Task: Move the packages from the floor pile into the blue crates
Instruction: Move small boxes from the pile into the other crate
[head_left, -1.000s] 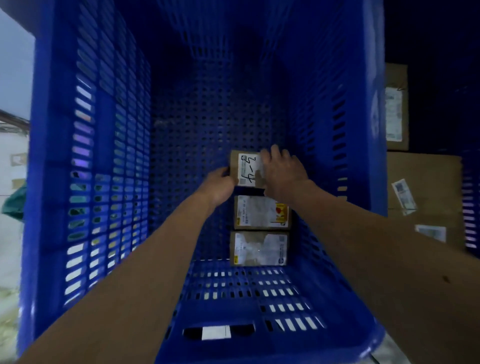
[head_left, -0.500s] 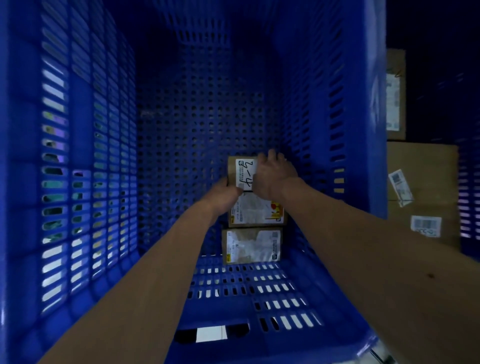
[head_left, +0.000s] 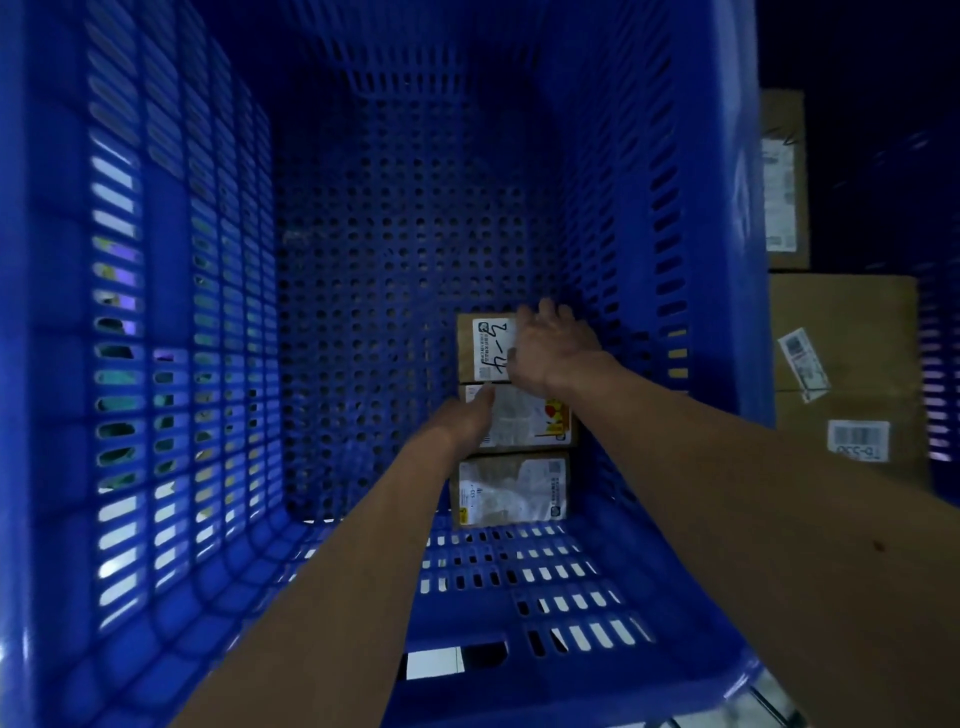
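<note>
Both arms reach down into a deep blue crate (head_left: 649, 208). Three small packages lie in a row on its floor, hard against the right wall and touching end to end. The right hand (head_left: 553, 351) lies flat on the right part of the far package (head_left: 480, 348), which bears a handwritten label. Its fingers are spread and stretch to the package's far edge, pressing rather than gripping. The left hand (head_left: 462, 418) is just beside it, fingers straight, tips touching the left far corner of the middle package (head_left: 530, 421). It holds nothing. The near package (head_left: 509, 488) lies untouched below the left wrist. Outside the crate, on the right, stand labelled cardboard boxes (head_left: 852, 332).
</note>
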